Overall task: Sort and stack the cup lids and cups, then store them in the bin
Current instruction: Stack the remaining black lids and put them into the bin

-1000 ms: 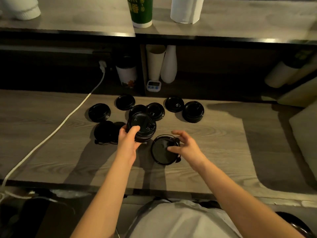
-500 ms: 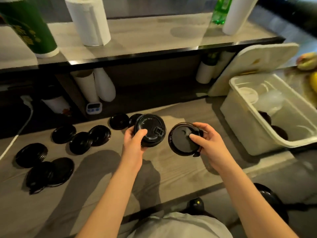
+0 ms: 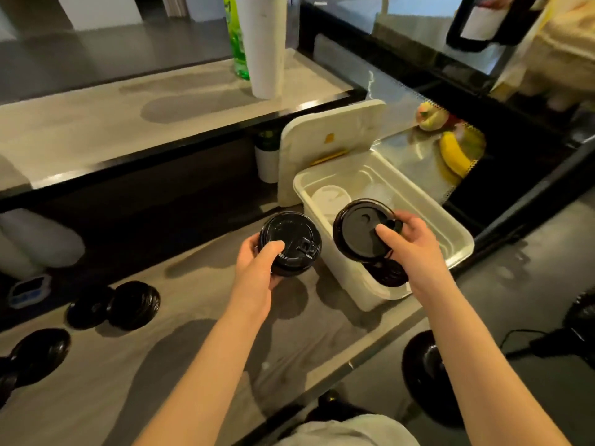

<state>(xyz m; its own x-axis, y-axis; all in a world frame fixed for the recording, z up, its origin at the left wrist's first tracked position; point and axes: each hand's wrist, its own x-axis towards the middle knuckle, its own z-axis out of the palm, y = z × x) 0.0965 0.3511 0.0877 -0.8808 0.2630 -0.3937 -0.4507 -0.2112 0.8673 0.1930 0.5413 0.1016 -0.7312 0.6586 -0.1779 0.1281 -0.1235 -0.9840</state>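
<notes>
My left hand (image 3: 257, 268) grips a stack of black cup lids (image 3: 294, 238) just left of the white plastic bin (image 3: 463, 239). My right hand (image 3: 409, 249) holds a single flat black lid (image 3: 357, 233), thumb on its top, tilted over the bin's near end. Inside the bin lie white lids (image 3: 330, 197) at the far end and black lids (image 3: 388, 273) near the front. More black lids (image 3: 135, 304) lie loose on the wooden counter (image 3: 193, 317) at the left, with another group of lids (image 3: 38, 352) near the left edge.
The bin's white cover (image 3: 325, 149) leans upright behind it. A raised shelf (image 3: 128, 123) carries a paper roll (image 3: 264, 43) and a green bottle (image 3: 236, 37). White cups (image 3: 32, 243) and a small timer (image 3: 29, 289) sit under the shelf. A banana (image 3: 452, 157) lies to the right.
Both hands lifted their lids off the counter and carried them right to the bin. The view swung right, leaving the loose lids at the left.
</notes>
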